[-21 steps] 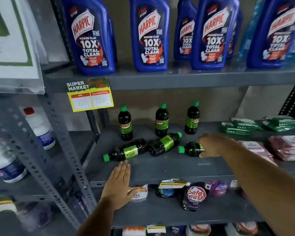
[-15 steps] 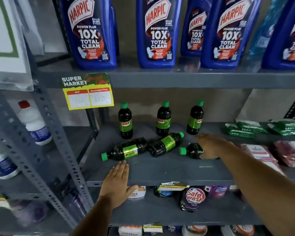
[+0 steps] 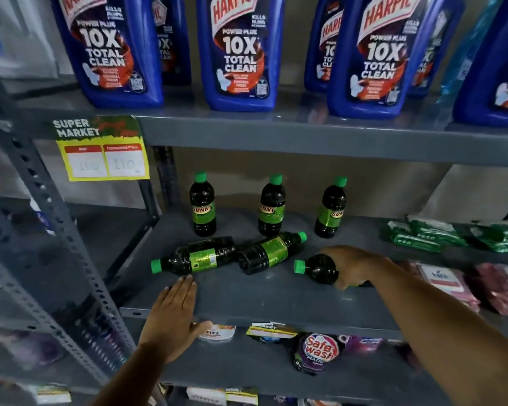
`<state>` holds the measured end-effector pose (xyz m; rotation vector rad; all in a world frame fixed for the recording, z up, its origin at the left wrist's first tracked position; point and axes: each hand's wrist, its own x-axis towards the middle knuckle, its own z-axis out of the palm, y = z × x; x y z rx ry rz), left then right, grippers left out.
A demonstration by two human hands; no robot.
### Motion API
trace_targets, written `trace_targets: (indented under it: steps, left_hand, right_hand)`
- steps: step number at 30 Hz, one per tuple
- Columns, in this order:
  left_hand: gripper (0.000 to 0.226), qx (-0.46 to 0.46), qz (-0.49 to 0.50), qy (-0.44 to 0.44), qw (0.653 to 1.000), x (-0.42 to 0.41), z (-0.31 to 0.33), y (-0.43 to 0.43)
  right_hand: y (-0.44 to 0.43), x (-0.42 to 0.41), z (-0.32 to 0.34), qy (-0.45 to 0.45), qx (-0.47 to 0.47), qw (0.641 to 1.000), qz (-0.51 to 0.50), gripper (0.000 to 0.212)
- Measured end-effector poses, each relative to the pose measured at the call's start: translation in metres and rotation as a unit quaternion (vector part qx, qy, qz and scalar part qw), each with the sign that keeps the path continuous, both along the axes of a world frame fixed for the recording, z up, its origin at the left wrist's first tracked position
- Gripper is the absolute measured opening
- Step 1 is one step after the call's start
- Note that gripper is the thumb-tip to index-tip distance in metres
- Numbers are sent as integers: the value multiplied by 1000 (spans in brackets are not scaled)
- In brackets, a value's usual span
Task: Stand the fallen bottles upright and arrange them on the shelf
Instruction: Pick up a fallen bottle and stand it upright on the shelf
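Note:
Three dark bottles with green caps and green labels stand upright at the back of the grey shelf (image 3: 270,297): left (image 3: 203,209), middle (image 3: 272,210), right (image 3: 330,212). In front of them three more lie on their sides. The left fallen bottle (image 3: 197,256) points its cap left. The middle fallen bottle (image 3: 272,252) points its cap back-right. My right hand (image 3: 352,265) is closed over the right fallen bottle (image 3: 317,268), whose cap points left. My left hand (image 3: 173,315) lies flat and open on the shelf's front edge, just below the left fallen bottle.
Large blue Harpic bottles (image 3: 238,51) fill the shelf above. A yellow price tag (image 3: 103,150) hangs from that shelf's edge. Green packets (image 3: 417,235) and pink packets (image 3: 452,285) lie to the right. A perforated steel upright (image 3: 50,230) stands at left. A Safewash pouch (image 3: 317,353) sits below.
The view has shifted closer to the shelf. My right hand's grip has settled further over the right fallen bottle; my left hand slid slightly up toward the left fallen bottle.

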<state>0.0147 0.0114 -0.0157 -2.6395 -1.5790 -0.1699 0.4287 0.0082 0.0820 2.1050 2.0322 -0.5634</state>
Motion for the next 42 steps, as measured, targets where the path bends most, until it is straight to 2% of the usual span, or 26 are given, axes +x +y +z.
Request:
trace_targets:
  steps: [5,9,14,17,19,21,22,24,25,27,30,32,34,38,42]
  left_hand:
    - [98,-14,7,21,1000,2,2,-3]
    - [96,-23,6,27,999,1,4,-3]
    - [98,-24,6,25,999,2,8,-4]
    - [99,-20,11,15,1000,4,9,-3]
    - [104,-14,12,4,1000,4,9,-3]
    - [108,-11,10,-6,1000,3,8,-2]
    - [109,-10,10,-10,1000,3,7,-2]
    - [109,-13,7,-15,1000,3,7,-3]
    - [108,-15,6,-16,1000,3,7,-3]
    - [108,-18,5,-20,1000,3,7,-3]
    - [109,-19,6,-16,1000,3,6,-3]
    - [108,-18,9,-13,1000,1,5,-2]
    - [107,-20,11,-9,1000,1,4,-1]
    - [106,-33,15,-2,999,1,3,0]
    - [102,-47,15,8,999,0,3,1]
  right_hand:
    - [-2,14,-2,59,49,997,-25,73]
    - [1,24,0,155,150,973,-82,81]
    - [4,22,-9,331,280,879,-200,76]
    - [3,22,-24,428,313,808,-256,65]
    - [1,25,-33,464,323,776,-279,60]
    - [0,27,-37,469,314,776,-281,61]
    - [0,27,-36,453,313,789,-272,64]
    - [-1,23,-35,361,343,828,-259,77]
    - [0,22,-34,321,362,834,-264,84]
    - [-2,18,-35,319,382,819,-287,86]
    - [-2,19,-37,388,352,798,-298,77]
    - [-2,18,-39,379,353,805,-290,76]
    - [-5,17,-43,329,365,817,-301,84]
    - [-11,15,-50,387,350,793,-314,85]
    - [-13,15,-53,352,362,799,-325,89]
